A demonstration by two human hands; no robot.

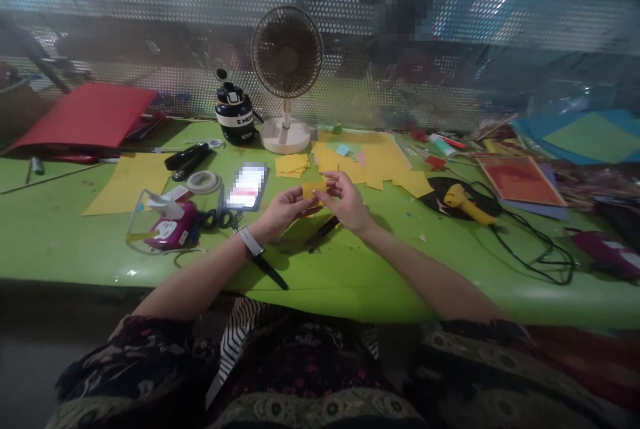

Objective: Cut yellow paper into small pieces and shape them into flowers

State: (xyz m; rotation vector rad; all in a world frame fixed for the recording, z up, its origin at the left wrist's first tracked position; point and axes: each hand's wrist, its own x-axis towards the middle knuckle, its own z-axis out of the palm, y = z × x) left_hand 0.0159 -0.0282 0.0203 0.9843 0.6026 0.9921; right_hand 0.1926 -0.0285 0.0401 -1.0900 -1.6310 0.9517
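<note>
Between both hands is a small piece of yellow paper [313,190], raised a little above the green table. My left hand [284,210] grips its left side, fingers closed on it. My right hand [346,202] pinches the paper's right side with thumb and fingers. Beneath the hands lies a dark, slim object [323,231] whose kind I cannot make out. Just beyond the hands sits a small stack of yellow paper pieces [293,165]. A phone [247,186] with a lit screen rests left of my left hand.
A white desk fan [285,135] and a dark bottle [236,115] stand at the back. To the left are a tape roll [203,181], a stapler [187,158] and a purple power strip [173,227]. A yellow glue gun [470,205] with its cord lies right.
</note>
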